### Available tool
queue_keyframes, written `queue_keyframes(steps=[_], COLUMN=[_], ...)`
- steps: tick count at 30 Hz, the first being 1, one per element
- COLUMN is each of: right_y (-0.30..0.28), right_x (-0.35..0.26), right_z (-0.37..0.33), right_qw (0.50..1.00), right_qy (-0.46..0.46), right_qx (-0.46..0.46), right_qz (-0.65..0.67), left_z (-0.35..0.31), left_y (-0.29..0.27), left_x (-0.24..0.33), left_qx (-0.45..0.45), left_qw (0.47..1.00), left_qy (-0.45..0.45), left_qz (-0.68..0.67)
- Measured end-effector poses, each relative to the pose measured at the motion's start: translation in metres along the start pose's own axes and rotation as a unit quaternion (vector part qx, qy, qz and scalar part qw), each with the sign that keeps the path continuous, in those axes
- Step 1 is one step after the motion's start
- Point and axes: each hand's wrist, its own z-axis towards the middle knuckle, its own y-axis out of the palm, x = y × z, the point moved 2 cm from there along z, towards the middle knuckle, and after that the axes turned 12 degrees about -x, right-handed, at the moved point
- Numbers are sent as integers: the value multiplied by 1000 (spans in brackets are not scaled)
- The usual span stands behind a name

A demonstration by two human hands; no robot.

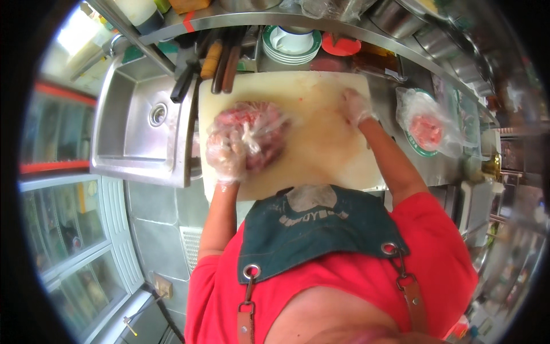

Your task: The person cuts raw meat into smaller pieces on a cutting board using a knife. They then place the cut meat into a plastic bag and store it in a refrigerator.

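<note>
My left hand, in a clear plastic glove, is closed on the near left side of a clear plastic bag of red meat. The bag has a bunched, whitish twist of plastic on top and lies on the left half of a pale cutting board. Toward the board's far right edge, my right hand, gloved the same way, rests low over the surface with its fingers stretched forward and nothing visible in them. Pinkish wet stains mark the board around it.
A steel sink adjoins the board's left side. Several knives hang at its far left edge, handles toward me. Stacked green-rimmed plates with a white cup stand behind. On the right, a plate holds pink meat in plastic. A steel shelf runs overhead.
</note>
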Motion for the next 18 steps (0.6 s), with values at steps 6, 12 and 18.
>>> queue_keyframes(steps=[6, 12, 18], right_y=[-29, 26, -26], right_x=[14, -27, -70], right_z=[-46, -70, -57], right_qw=[979, 995, 994], right_qy=[39, 68, 47], right_qx=[31, 45, -64], right_qz=[196, -59, 78], left_z=[-5, -3, -2], left_y=[-2, -1, -6], left_x=[-1, -2, 2], left_qx=[3, -10, -6], left_qw=[1000, 1000, 1000], left_qy=[-20, -26, -8], left_qz=[-3, -13, -6])
